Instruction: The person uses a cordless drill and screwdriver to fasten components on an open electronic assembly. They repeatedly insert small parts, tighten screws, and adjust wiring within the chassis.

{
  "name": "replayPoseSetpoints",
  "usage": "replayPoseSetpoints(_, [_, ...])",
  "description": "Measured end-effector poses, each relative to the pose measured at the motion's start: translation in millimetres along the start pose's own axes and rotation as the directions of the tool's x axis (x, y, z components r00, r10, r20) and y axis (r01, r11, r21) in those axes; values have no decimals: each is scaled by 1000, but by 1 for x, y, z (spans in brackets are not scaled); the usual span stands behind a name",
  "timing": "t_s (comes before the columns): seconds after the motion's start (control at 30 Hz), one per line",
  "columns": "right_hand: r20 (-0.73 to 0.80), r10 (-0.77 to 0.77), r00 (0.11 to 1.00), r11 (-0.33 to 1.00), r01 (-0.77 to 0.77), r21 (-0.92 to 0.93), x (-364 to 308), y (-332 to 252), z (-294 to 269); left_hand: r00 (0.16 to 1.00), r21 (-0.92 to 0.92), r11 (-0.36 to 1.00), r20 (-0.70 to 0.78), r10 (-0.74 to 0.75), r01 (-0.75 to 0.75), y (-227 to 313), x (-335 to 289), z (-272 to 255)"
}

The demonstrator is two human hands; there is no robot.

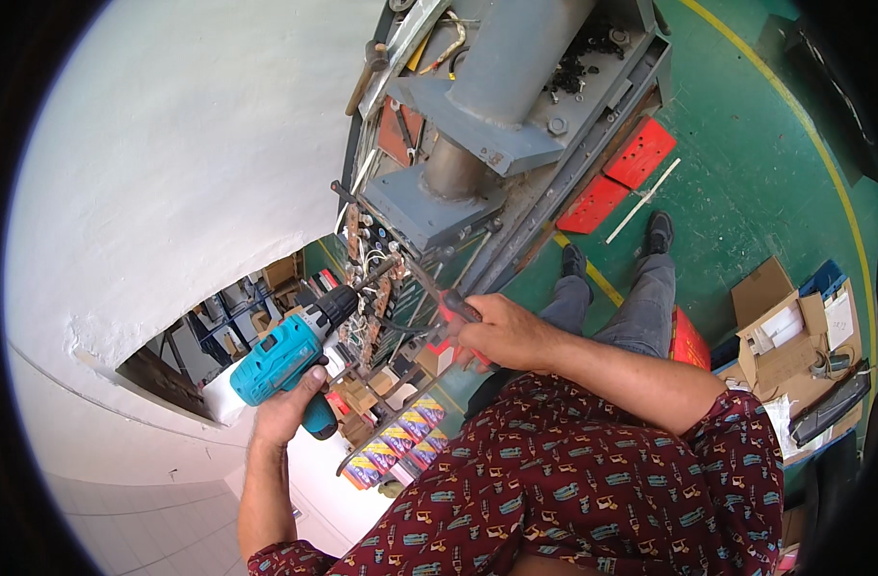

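Observation:
My left hand (283, 411) is wrapped round the grip of a teal cordless drill (274, 361). Its black chuck (337, 304) and bit point up and right, the tip close to a rusty metal strip (385, 286) among wires; whether it touches cannot be made out. My right hand (504, 334) is closed round the red-and-black handles of what look like pliers (452, 307). Their metal end reaches up and left toward the same cluster of wires and strips, and what the jaws grip is too small to tell.
A grey steel machine frame (429, 206) with a thick column (520, 58) stands ahead. A hammer (367, 77) and a wrench (403, 130) lie along its left side. Red drilled plates (640, 154) rest on the green floor. Cardboard boxes (780, 326) sit at right.

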State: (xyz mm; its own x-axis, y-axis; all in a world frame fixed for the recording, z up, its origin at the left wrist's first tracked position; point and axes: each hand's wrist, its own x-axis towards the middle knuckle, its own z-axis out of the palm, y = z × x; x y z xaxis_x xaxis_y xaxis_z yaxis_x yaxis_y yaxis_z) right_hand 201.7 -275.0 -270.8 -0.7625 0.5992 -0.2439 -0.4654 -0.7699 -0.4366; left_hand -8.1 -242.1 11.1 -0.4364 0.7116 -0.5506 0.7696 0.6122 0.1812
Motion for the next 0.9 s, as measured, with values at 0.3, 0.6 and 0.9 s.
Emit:
replayPoseSetpoints(0.3, [-13,-4,1000,996,3,-88,-3,-7,-1,1000,-11,1000,-11,17,-17,-1,1,-1])
replayPoseSetpoints(0.6, [35,-1,999,991,6,-133,-3,-8,-8,999,-87,996,35,-31,34,11,5,-4])
replayPoseSetpoints(0.9, [73,20,997,990,-9,-144,-4,-16,-13,999,143,989,33,42,-47,16,13,-24])
